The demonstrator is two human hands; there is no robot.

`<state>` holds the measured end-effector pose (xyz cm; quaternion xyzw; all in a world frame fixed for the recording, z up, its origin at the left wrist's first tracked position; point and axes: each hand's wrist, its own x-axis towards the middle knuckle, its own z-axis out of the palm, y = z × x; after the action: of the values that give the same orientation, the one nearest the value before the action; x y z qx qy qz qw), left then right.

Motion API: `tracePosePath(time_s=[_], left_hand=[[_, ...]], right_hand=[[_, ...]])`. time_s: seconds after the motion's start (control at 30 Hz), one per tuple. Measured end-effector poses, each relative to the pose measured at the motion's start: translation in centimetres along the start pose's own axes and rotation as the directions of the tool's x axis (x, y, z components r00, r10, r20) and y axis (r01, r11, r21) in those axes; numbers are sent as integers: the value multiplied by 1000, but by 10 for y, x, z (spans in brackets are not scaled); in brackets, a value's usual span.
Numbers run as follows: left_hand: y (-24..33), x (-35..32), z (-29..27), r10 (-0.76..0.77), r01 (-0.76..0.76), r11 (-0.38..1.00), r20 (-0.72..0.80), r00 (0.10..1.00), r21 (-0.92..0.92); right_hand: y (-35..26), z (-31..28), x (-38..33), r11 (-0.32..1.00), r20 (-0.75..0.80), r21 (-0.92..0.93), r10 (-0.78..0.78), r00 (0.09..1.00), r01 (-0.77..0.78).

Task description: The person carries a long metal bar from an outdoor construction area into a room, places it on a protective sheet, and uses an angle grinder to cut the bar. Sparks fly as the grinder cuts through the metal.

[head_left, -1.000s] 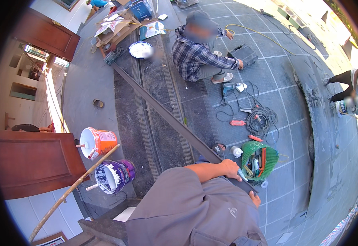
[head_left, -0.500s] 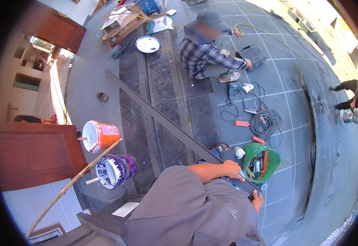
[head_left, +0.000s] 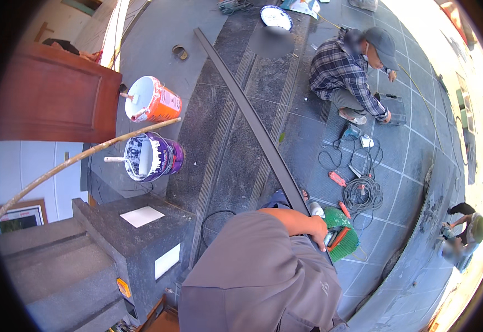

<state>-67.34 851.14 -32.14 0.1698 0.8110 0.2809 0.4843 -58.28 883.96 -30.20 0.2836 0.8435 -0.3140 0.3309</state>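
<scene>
My left hand (head_left: pixel 315 228) is closed around the near end of a long dark grey metal bar (head_left: pixel 256 122). The bar slants away to the far left above the dark stone steps (head_left: pixel 236 160). My right hand is out of sight behind my grey shirt. Just right of my left hand, a green tool bucket (head_left: pixel 350 250) holds an orange tool (head_left: pixel 338 238) and other items partly covered by my hand.
Paint buckets, orange (head_left: pixel 165 104) and purple (head_left: pixel 170 157), stand left beneath a wooden pole (head_left: pixel 94 149). A stone pillar (head_left: pixel 142 238) rises nearer. At right lie a cable coil (head_left: pixel 363 195) and drill (head_left: pixel 352 133). A person (head_left: pixel 335 66) crouches by a dark case (head_left: pixel 395 109); another person (head_left: pixel 466 238) works far right.
The view has swung, shifting most of the scene up and right. The bar slants more steeply in view, still in my left hand. My right hand, visible before at the bar's near end, is hidden.
</scene>
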Motion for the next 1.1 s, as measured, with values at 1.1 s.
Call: tracePosePath(time_s=[1.1], left_hand=[[-7, -18, -51, 45, -47, 999, 68, 997, 17]], right_hand=[[-21, 3, -14, 898, 82, 409, 143, 986, -164]])
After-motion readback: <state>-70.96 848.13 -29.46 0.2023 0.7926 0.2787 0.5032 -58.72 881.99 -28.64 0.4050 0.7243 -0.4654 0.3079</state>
